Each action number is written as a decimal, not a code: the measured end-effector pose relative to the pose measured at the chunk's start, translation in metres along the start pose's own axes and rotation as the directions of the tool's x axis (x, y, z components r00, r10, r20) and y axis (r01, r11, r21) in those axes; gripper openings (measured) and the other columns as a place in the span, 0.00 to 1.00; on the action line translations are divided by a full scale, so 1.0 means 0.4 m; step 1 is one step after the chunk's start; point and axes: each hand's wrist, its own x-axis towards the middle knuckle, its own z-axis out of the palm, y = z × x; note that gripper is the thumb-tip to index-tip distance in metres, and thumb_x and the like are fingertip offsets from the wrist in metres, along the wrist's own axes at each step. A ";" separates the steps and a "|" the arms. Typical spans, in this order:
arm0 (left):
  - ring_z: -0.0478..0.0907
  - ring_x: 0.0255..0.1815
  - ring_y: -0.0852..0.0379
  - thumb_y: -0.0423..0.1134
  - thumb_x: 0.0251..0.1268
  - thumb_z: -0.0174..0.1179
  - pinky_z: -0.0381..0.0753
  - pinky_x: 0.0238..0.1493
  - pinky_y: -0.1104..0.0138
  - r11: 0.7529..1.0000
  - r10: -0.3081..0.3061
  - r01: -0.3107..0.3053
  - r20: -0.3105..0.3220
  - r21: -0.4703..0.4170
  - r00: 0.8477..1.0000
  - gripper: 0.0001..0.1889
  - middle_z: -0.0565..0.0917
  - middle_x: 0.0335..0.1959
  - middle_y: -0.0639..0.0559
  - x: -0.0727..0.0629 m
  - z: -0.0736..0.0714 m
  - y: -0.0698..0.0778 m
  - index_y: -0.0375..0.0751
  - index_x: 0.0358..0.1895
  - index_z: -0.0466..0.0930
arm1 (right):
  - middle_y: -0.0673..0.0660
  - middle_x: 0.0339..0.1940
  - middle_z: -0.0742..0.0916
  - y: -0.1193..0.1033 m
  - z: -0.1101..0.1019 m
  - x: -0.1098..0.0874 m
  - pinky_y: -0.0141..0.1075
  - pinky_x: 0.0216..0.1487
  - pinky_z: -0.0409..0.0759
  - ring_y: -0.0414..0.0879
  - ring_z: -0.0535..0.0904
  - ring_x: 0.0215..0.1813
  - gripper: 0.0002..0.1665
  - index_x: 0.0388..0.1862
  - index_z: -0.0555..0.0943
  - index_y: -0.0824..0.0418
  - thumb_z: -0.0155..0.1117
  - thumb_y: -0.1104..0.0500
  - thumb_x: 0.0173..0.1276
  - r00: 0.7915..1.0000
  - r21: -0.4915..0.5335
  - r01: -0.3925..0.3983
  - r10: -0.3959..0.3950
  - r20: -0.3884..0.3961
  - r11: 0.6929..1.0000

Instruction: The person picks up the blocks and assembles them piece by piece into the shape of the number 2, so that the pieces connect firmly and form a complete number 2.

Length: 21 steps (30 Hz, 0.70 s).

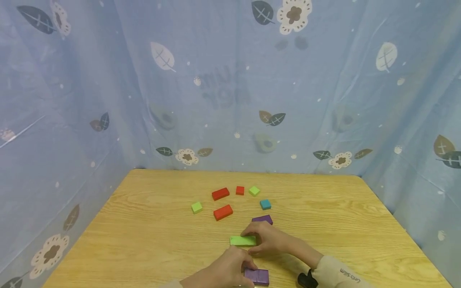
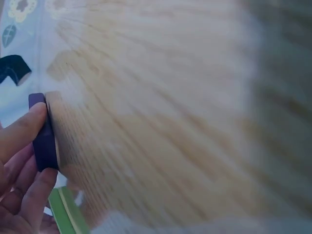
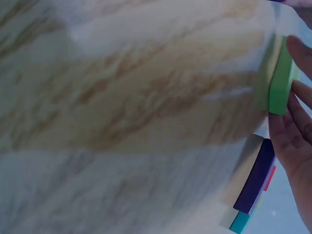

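Note:
Near the table's front edge, my left hand (image 1: pixel 228 266) pinches a purple rectangular block (image 1: pixel 259 277) between thumb and fingers. The left wrist view shows that purple block (image 2: pixel 45 144) between the fingertips, a green block just below it. My right hand (image 1: pixel 270 239) holds a long light-green block (image 1: pixel 241 241) by its right end, a little farther from me. In the right wrist view, thumb and fingers lie along the green block (image 3: pixel 281 87). Another purple block (image 1: pixel 263 219) lies just beyond the right hand, partly hidden by it.
Farther back on the wooden table (image 1: pixel 151 228) lie two red rectangular blocks (image 1: pixel 223 212), a small red block (image 1: pixel 240 190), two small light-green blocks (image 1: pixel 196 207) and a small blue block (image 1: pixel 265 204). A patterned blue curtain (image 1: pixel 223 132) surrounds the table's back and sides.

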 end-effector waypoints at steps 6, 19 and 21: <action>0.69 0.23 0.77 0.43 0.47 0.75 0.70 0.23 0.82 1.000 0.006 -0.006 -0.005 0.027 1.000 0.16 0.82 0.29 0.66 0.000 0.000 0.002 0.43 0.40 0.87 | 0.49 0.38 0.85 0.018 0.008 -0.005 0.28 0.42 0.78 0.35 0.77 0.41 0.14 0.42 0.83 0.62 0.73 0.63 0.56 0.998 0.025 -0.007 0.009 -0.059 1.000; 0.71 0.27 0.77 0.42 0.42 0.77 0.71 0.28 0.82 0.998 -0.057 0.058 -0.015 0.027 0.998 0.16 0.84 0.31 0.65 0.007 0.000 0.011 0.44 0.37 0.88 | 0.52 0.39 0.85 0.048 -0.105 -0.150 0.36 0.42 0.82 0.41 0.80 0.41 0.13 0.41 0.84 0.62 0.73 0.63 0.56 0.970 0.134 -0.137 0.160 -0.183 0.981; 0.71 0.27 0.77 0.41 0.41 0.78 0.71 0.28 0.82 0.998 -0.050 0.050 -0.023 0.026 0.999 0.16 0.84 0.31 0.64 0.006 0.002 0.012 0.43 0.36 0.88 | 0.53 0.39 0.85 0.050 -0.113 -0.178 0.36 0.41 0.82 0.41 0.81 0.41 0.13 0.42 0.84 0.62 0.73 0.63 0.57 0.968 0.131 -0.142 0.165 -0.187 0.981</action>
